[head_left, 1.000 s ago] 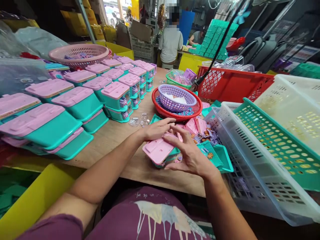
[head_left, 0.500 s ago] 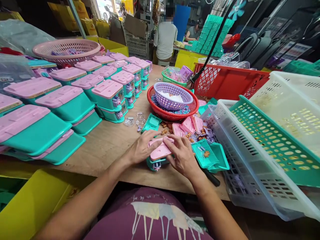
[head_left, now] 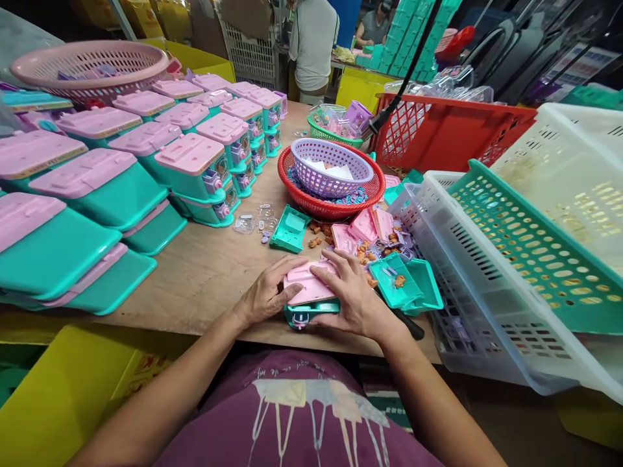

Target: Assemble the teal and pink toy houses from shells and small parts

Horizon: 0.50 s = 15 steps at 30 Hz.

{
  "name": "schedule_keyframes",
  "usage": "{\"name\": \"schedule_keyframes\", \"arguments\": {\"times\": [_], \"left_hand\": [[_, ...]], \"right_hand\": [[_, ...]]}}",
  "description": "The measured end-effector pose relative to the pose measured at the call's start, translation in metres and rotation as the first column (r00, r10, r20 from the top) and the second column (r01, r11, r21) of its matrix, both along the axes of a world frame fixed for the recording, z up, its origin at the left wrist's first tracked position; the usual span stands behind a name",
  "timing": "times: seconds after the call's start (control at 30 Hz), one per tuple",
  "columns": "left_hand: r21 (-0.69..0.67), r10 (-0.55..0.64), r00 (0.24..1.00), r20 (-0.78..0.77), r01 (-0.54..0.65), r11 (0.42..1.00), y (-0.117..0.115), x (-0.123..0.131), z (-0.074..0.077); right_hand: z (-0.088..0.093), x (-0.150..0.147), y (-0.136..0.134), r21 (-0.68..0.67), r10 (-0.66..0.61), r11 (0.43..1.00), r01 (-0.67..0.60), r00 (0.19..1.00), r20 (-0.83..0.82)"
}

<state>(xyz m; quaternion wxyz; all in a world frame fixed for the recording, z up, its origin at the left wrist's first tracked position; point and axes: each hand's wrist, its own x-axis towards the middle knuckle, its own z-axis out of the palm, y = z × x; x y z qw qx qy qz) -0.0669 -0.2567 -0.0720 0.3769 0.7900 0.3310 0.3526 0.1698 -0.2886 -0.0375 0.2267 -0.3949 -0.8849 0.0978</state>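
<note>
A small teal toy box (head_left: 318, 307) with a purple latch on its front end sits at the table's near edge. Its pink lid (head_left: 307, 292) lies on top, tilted, with a gap showing above the teal body at the front. My left hand (head_left: 265, 293) is closed around the left side, thumb on the lid. My right hand (head_left: 357, 298) grips the right side, fingers over the lid and thumb low along the teal wall. Just beyond lies a teal tray-like part (head_left: 290, 229). To the right, another teal box (head_left: 402, 282) lies open with a small brown figure in it.
Stacked pink-lidded boxes (head_left: 192, 155) fill the left side. A purple basket (head_left: 333, 170) sits in a red basket (head_left: 292, 194) ahead. Loose pink lids (head_left: 365, 224) and small figures lie right of centre. Plastic crates (head_left: 487, 272) line the right edge. Two people are farther back.
The pink lid has tipped up at the front, opening a gap above the teal body. My right thumb has moved down along the box's front. The camera view has tilted downward.
</note>
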Motion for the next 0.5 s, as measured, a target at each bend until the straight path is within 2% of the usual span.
{"name": "schedule_keyframes", "arguments": {"times": [0.2, 0.33, 0.4, 0.5], "left_hand": [[0.084, -0.053, 0.998, -0.019, 0.054, 0.995, -0.004, 0.005, 0.009], [0.083, 0.019, 1.000, -0.012, -0.017, 0.996, -0.013, 0.012, 0.008], [0.061, 0.064, 0.998, -0.003, -0.063, 0.996, -0.017, 0.015, 0.008], [0.022, 0.133, 0.991, -0.007, -0.133, 0.991, -0.021, 0.018, 0.009]], "right_hand": [[-0.018, -0.002, -0.012, 0.020, -0.078, 0.997, 0.080, 0.992, -0.103], [-0.019, -0.006, -0.021, -0.113, -0.080, 0.992, 0.052, 0.962, -0.261], [-0.020, -0.012, -0.024, -0.231, -0.187, 0.968, 0.096, 0.891, -0.414], [-0.022, -0.022, -0.024, -0.454, -0.460, 0.863, 0.221, 0.715, -0.526]]}}
